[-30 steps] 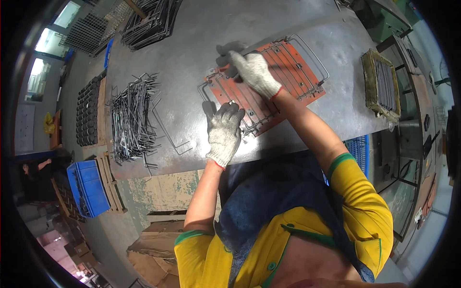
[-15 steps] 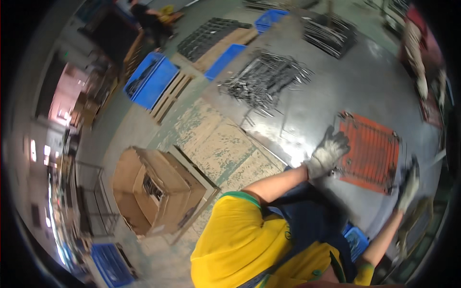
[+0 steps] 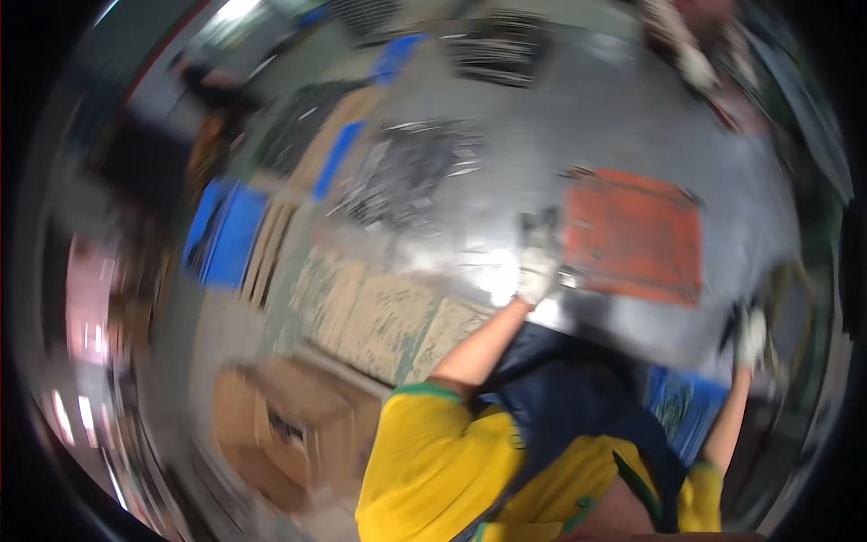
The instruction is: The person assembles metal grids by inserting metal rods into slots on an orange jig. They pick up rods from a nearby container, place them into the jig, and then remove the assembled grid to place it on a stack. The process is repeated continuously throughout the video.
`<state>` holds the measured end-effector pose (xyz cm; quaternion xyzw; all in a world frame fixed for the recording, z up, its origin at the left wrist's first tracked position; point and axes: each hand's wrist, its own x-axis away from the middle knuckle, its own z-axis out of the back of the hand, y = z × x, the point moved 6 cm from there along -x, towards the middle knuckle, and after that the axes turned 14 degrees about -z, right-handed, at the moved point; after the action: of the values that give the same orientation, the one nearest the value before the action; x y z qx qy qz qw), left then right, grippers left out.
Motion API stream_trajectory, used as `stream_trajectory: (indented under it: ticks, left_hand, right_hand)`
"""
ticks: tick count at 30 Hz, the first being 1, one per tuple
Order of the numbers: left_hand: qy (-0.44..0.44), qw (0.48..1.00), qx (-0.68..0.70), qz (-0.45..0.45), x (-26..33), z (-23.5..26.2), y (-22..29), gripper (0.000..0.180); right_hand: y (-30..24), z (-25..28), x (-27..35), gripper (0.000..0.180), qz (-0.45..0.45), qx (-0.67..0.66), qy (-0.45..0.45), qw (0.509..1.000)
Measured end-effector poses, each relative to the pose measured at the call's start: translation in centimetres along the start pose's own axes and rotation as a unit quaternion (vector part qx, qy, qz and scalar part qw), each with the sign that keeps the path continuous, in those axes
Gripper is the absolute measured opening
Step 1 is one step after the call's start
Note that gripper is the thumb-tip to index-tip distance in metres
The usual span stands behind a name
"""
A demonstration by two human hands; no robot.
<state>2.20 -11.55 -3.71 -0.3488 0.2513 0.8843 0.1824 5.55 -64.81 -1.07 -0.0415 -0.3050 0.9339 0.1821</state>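
An orange-red rectangular plate (image 3: 632,237) lies flat on the grey metal table, with small metal fittings at its corners. My left hand (image 3: 539,262), in a pale glove with dark fingers, is just left of the plate. Its fingers point away from me, apart, and nothing shows in them. My right hand (image 3: 749,334), gloved alike, is off the plate's near right corner, beside the table's edge. Motion blur smears its fingers, so I cannot tell whether it holds anything. Whether thin rods lie across the plate is also lost in the blur.
A loose heap of metal strips (image 3: 411,172) lies left on the table (image 3: 533,135), with a dark stack (image 3: 499,50) behind. A blue crate (image 3: 686,406) is by my right forearm. A cardboard box (image 3: 307,425) and blue bin (image 3: 226,235) stand left. Another person's arm (image 3: 691,63) reaches in far right.
The whole view has turned and blurred. My right hand has moved away from the plate's right edge toward me. My left hand has drawn back off the plate's left edge.
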Motion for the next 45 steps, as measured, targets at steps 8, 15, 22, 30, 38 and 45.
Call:
stream_trajectory:
  ticks: [8, 15, 22, 30, 38, 45]
  left_hand:
    - [0.026, 0.909, 0.277, 0.311, -2.1, 2.0, 3.1, 0.049]
    - [0.026, 0.957, 0.205, 0.205, -2.5, 1.5, 1.6, 0.05]
    - [-0.016, 0.951, 0.201, 0.236, -2.8, 2.0, 2.6, 0.053]
    - [-0.006, 0.932, 0.276, 0.237, -2.6, 0.6, 2.4, 0.055]
    - [-0.016, 0.921, 0.288, 0.261, -2.9, 2.1, 2.5, 0.055]
    - [-0.027, 0.978, 0.112, 0.175, -0.6, 3.8, 0.4, 0.054]
  right_hand:
    - [-4.0, 15.7, 2.2, 0.042, -0.131, 0.097, 0.219, 0.962]
    - [0.2, 15.3, -2.5, 0.062, -0.252, 0.169, 0.103, 0.947]
    - [2.0, 10.3, -8.0, 0.028, -0.157, 0.338, 0.086, 0.924]
    - [7.9, 12.4, -10.0, 0.021, -0.116, 0.276, 0.046, 0.953]
    - [6.1, 14.4, -7.0, 0.023, -0.107, -0.103, 0.011, 0.989]
    - [5.2, 14.1, -7.7, 0.028, -0.197, 0.034, 0.072, 0.977]
